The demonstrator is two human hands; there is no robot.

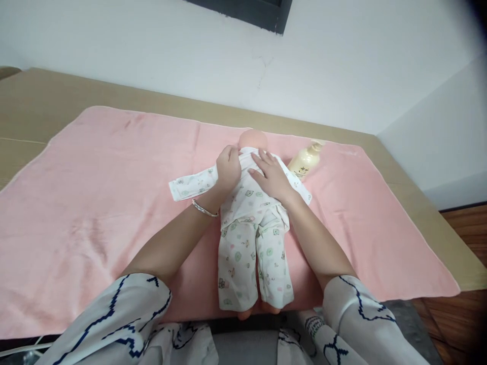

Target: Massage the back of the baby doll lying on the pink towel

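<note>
A baby doll [252,139] lies on its back on a pink towel [95,192], head toward the wall, dressed in a white printed top [247,200] and matching trousers [251,263]. My left hand [228,170] is closed, pinching the top's fabric near the collar beside the doll's outstretched left-side sleeve [190,185]. My right hand [271,175] lies flat with fingers spread on the doll's chest. A silver bangle [204,209] circles my left wrist. The doll's feet show past the towel's near edge.
A cream lotion bottle [306,161] lies on the towel just right of the doll's shoulder. The towel covers a tan table [418,203] set against a white wall. Wooden floor [467,238] shows at right.
</note>
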